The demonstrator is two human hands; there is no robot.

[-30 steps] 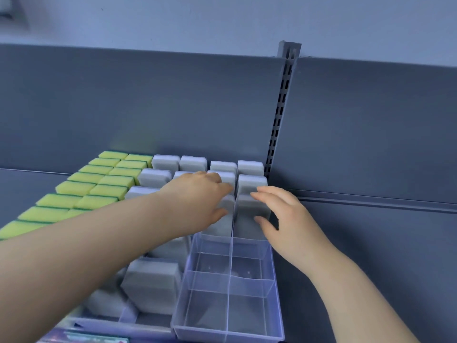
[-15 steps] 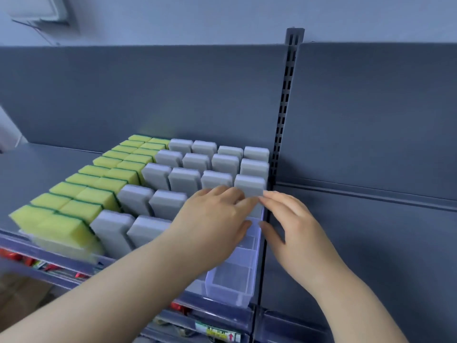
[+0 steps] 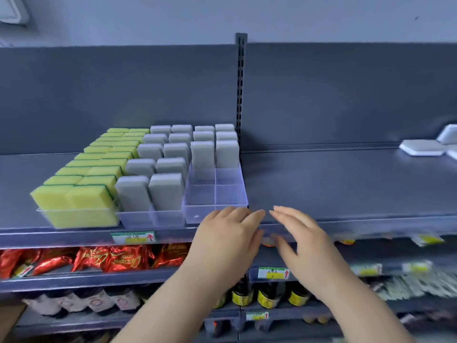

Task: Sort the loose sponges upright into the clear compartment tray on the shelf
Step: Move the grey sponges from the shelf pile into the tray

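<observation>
Clear compartment tray point(image 3: 197, 214): it is set at the front of the shelf point(image 3: 346, 184), just right of two other filled trays.
Grey sponges point(image 3: 202, 154): they are stood upright in pairs in the tray's rear compartments.
Loose sponges point(image 3: 420, 147): they are laid flat at the far right of the shelf, well apart from the tray.
Left hand point(image 3: 227, 240): it is held before the shelf edge, with its fingertips at the tray's front right corner; whether they touch it cannot be told.
Left grip: it is kept wide, the fingers are straightened, and nothing is held.
Right hand point(image 3: 304, 241): it is held just beside the left hand, palm turned towards it.
Right grip: it is kept wide, the fingers are spread loosely, and nothing is held.
Yellow sponges point(image 3: 81, 194): they are packed upright in the leftmost tray.
Red packets point(image 3: 123, 261): they are laid on the shelf below.
</observation>
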